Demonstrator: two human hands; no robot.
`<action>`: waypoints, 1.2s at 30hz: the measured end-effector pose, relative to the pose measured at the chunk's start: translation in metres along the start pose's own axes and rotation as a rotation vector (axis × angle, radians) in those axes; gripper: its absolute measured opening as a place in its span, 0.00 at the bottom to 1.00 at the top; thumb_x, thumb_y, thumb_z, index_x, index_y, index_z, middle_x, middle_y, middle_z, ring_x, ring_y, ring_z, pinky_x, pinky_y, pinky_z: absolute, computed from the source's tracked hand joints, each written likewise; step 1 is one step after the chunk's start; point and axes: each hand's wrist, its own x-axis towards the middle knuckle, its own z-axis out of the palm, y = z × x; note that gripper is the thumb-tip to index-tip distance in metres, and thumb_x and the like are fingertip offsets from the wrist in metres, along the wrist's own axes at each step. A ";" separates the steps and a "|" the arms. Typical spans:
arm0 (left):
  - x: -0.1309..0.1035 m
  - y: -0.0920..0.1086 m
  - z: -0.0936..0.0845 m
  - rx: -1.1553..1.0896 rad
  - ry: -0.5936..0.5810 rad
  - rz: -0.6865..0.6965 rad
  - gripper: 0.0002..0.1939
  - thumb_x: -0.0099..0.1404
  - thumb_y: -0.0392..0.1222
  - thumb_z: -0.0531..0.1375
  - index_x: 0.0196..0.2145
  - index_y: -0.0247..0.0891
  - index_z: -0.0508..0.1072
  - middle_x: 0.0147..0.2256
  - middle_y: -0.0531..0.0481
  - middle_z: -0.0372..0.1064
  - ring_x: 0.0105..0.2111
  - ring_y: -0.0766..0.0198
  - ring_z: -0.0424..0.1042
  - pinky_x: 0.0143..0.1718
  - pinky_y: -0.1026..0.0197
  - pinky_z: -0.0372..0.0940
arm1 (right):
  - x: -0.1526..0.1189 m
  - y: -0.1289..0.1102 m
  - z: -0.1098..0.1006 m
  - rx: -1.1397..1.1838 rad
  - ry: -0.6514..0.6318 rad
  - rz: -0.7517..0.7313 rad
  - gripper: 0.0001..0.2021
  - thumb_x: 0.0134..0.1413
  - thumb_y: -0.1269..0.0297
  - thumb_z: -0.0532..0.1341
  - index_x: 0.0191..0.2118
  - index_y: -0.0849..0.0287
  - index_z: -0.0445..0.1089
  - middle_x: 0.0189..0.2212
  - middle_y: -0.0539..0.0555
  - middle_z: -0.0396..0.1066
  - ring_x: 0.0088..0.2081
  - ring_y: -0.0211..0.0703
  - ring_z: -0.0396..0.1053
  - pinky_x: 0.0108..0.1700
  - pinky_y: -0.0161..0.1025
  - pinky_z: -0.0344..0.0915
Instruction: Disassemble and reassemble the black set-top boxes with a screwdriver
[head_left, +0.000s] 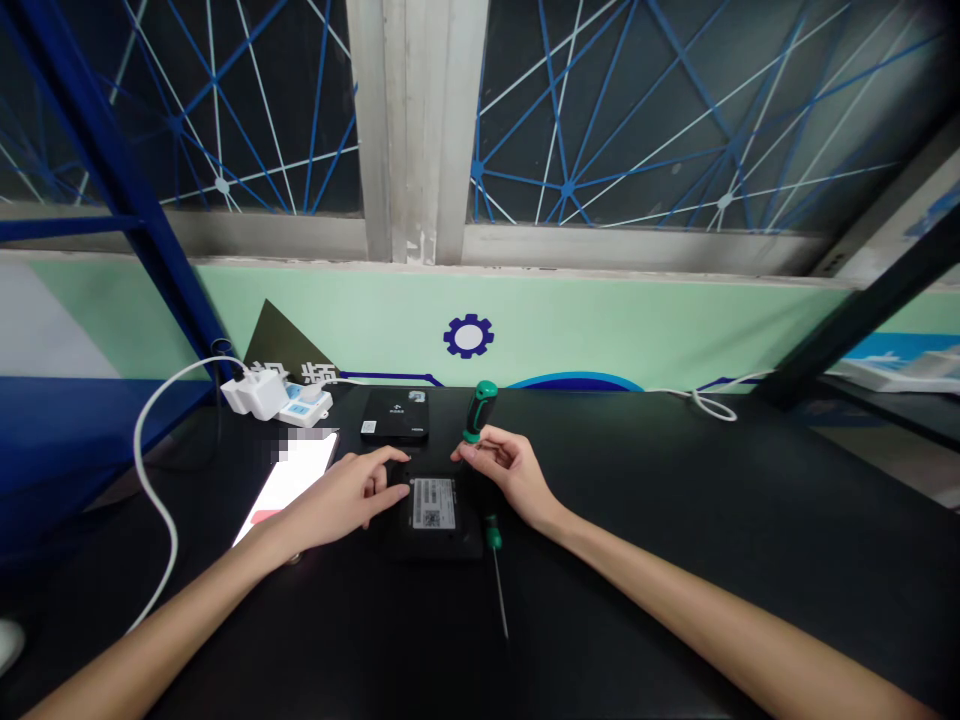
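A black square box with a white label [434, 504] lies on the black table, label side up. My left hand [360, 492] rests at the box's left edge, thumb and index finger apart, nothing held. A green and black screwdriver [480, 410] stands upright over the box's upper right corner. My right hand [506, 468] pinches it low, just below the handle, with curled fingers; its tip is hard to make out. A second green-handled screwdriver [494, 538] lies right of the box, its shaft pointing toward me.
Behind the box lies another black device [395, 413]. A lit phone [292, 480] is at the left, partly under my left forearm. A power strip [304, 405] with a white plug [256, 393] and cable stands behind it. A white cable [712, 405] lies at the back right.
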 end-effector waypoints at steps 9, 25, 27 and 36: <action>0.000 -0.002 0.000 -0.006 -0.002 -0.007 0.26 0.69 0.60 0.54 0.59 0.45 0.64 0.25 0.59 0.63 0.22 0.66 0.68 0.28 0.64 0.62 | -0.001 -0.002 0.000 -0.062 0.019 0.003 0.18 0.51 0.47 0.69 0.30 0.60 0.76 0.25 0.51 0.73 0.23 0.35 0.59 0.26 0.35 0.56; -0.001 0.002 -0.001 0.016 -0.005 -0.010 0.26 0.70 0.59 0.54 0.59 0.44 0.64 0.26 0.60 0.64 0.22 0.65 0.69 0.29 0.63 0.61 | 0.000 0.004 -0.002 -0.032 0.009 -0.022 0.15 0.52 0.49 0.69 0.33 0.58 0.79 0.31 0.53 0.77 0.32 0.44 0.72 0.36 0.39 0.67; -0.001 0.001 -0.001 0.015 -0.004 -0.008 0.26 0.70 0.59 0.54 0.59 0.44 0.64 0.26 0.59 0.64 0.22 0.65 0.69 0.28 0.64 0.61 | 0.001 0.005 -0.002 -0.015 0.011 -0.016 0.15 0.52 0.50 0.69 0.35 0.58 0.78 0.31 0.53 0.77 0.33 0.43 0.73 0.37 0.39 0.67; -0.001 0.003 -0.001 0.035 0.000 -0.003 0.26 0.70 0.59 0.54 0.59 0.44 0.64 0.25 0.60 0.64 0.22 0.65 0.69 0.28 0.63 0.61 | 0.002 0.003 0.000 0.012 0.014 -0.002 0.18 0.48 0.48 0.71 0.30 0.57 0.70 0.32 0.55 0.79 0.36 0.47 0.76 0.42 0.42 0.69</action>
